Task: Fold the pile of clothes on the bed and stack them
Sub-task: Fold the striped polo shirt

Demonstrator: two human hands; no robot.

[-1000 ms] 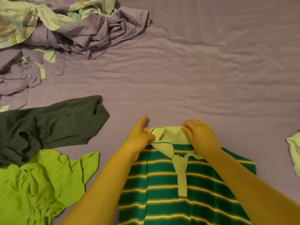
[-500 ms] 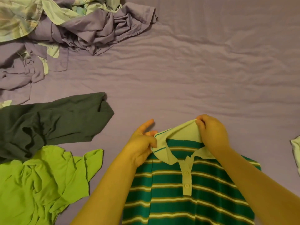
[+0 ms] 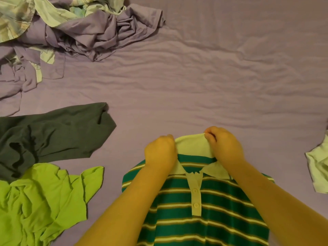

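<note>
The striped polo shirt [image 3: 204, 206] is lying front-up on the bed sheet [image 3: 213, 82], buttoned placket facing the camera, directly below the wearer. Its long axis is running from the collar [image 3: 193, 144] at the far end toward the person, with the hem passing out of frame at the bottom edge. Both hands are working at the collar: the left hand [image 3: 159, 153] is curling its fingers round the collar's left side, and the right hand [image 3: 225, 148] is pinching the raised back edge of the collar on the right. The whole body of the shirt is therefore extending from the two grips back toward the person, between the forearms. Neither hand is nearer; they are sitting level, one to each side of the placket. In my judgement, the coming fold is depending on that centred axis being kept square. A dark green garment [image 3: 53, 134] and a lime green garment [image 3: 40, 201] are lying unfolded well to the left; a pale garment [image 3: 317, 167] is showing at the right edge.
</note>
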